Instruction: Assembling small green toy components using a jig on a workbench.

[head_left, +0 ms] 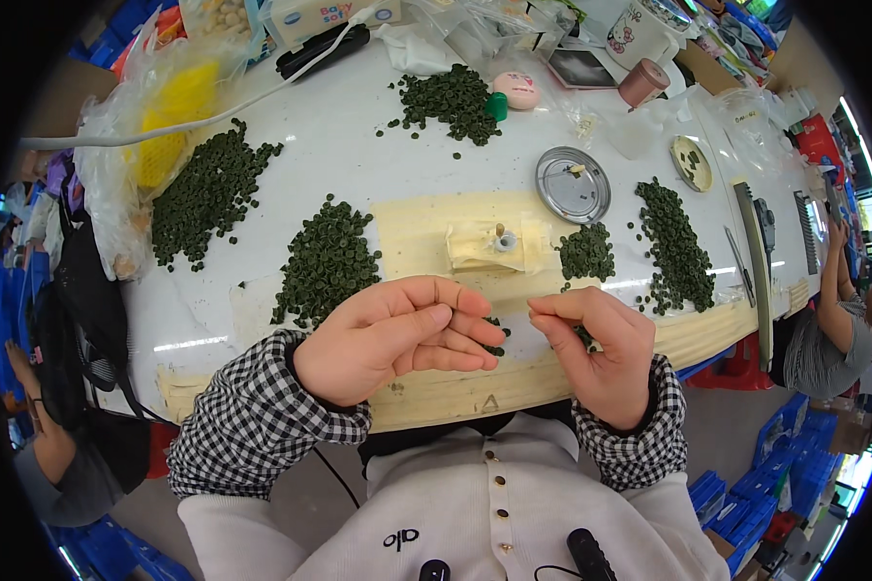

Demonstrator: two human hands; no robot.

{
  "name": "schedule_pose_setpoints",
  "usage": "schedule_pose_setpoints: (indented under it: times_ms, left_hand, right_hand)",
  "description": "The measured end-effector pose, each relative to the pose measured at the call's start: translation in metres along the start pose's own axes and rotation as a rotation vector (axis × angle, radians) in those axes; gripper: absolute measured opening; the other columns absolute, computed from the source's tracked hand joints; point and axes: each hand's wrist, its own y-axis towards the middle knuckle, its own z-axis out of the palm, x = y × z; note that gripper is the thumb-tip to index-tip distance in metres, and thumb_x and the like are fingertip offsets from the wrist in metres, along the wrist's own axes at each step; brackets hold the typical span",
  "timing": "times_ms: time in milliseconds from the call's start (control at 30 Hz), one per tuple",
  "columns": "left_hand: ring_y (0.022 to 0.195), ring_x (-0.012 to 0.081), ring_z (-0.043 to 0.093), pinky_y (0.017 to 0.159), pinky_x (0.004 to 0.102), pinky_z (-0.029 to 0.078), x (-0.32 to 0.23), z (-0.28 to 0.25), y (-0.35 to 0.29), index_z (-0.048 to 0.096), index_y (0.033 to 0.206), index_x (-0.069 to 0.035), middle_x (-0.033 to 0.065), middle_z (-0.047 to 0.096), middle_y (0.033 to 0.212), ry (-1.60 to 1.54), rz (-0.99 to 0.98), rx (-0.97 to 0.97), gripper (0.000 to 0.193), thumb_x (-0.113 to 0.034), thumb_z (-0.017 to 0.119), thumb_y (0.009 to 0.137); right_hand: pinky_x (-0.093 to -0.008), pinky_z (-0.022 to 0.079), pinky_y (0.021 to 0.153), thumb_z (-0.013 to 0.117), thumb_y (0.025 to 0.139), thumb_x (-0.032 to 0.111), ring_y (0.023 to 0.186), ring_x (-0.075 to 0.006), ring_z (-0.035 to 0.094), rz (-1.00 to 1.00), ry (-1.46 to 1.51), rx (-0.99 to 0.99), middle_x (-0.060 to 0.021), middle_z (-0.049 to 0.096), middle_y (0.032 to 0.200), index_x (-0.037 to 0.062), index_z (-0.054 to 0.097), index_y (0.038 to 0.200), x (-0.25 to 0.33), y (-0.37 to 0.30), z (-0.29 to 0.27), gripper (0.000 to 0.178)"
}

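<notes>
Left hand (397, 334): over the white desk's (310, 179) near edge, fingers outstretched, thumb against forefinger; we cannot tell whether it grips anything.
Right hand (601, 349): near that edge, thumb and forefinger pinched together; contents unclear to us.
Small, round, dark-green discs (329, 261): heaped beyond the left hand.
Cream, oblong, taped block (470, 247): beyond both hands, toward the far edge.

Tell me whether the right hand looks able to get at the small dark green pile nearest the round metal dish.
Probably yes: the pile lies just beyond the right hand, with nothing tall seen between them, though whether its fingertips already hold something is unclear.
</notes>
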Motion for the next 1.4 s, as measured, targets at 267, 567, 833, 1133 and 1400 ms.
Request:
schedule_pose_setpoints:
  times_ms: [267,567,833,1133,1400]
  left_hand:
    - [0.086,0.0161,0.069,0.077,0.0243,0.056,-0.003,-0.001,0.000,0.056,0.116,0.002,0.0168,0.068,0.103,0.109,-0.032,-0.038,0.024,-0.013,0.053,0.099]
    - [0.074,0.0105,0.065,0.065,0.0202,0.053,0.002,-0.007,-0.001,0.065,0.108,0.002,0.0115,0.070,0.094,0.241,0.126,-0.099,0.018,-0.004,0.062,0.091]
    - [0.078,0.0104,0.066,0.066,0.0200,0.054,0.004,-0.004,0.001,0.063,0.113,0.001,0.0132,0.070,0.099,0.129,0.141,-0.111,0.021,-0.002,0.058,0.093]
    - [0.074,0.0092,0.063,0.063,0.0190,0.052,0.004,-0.005,0.002,0.063,0.105,0.000,0.0113,0.069,0.095,0.096,0.156,-0.078,0.013,-0.004,0.060,0.093]
    - [0.073,0.0082,0.062,0.062,0.0190,0.050,0.005,-0.005,0.002,0.064,0.109,0.001,0.0088,0.069,0.094,0.102,0.163,-0.105,0.018,-0.005,0.062,0.092]
  right_hand:
    - [-0.0248,0.055,0.070,0.067,0.082,-0.005,0.078,-0.0164,0.069,0.129,0.253,0.115,-0.0116,0.071,0.089,-0.0006,0.069,0.104,0.003,0.000,0.001,0.022]
    - [-0.0275,0.054,0.085,0.064,0.087,-0.005,0.094,-0.0162,0.067,0.373,0.909,0.177,-0.0126,0.069,0.102,-0.0056,0.065,0.106,-0.003,-0.002,0.009,0.019]
    - [-0.0271,0.054,0.084,0.066,0.086,-0.005,0.093,-0.0151,0.067,0.324,0.837,0.158,-0.0121,0.069,0.101,-0.0049,0.066,0.106,-0.003,-0.001,0.013,0.020]
    - [-0.0261,0.055,0.077,0.068,0.084,-0.004,0.085,-0.0147,0.069,0.152,0.576,0.111,-0.0109,0.070,0.094,-0.0027,0.068,0.101,0.006,0.007,0.016,0.017]
    - [-0.0266,0.051,0.075,0.071,0.077,-0.008,0.082,-0.0168,0.066,0.055,0.454,0.087,-0.0108,0.069,0.090,-0.0003,0.068,0.096,0.009,0.012,0.018,0.021]
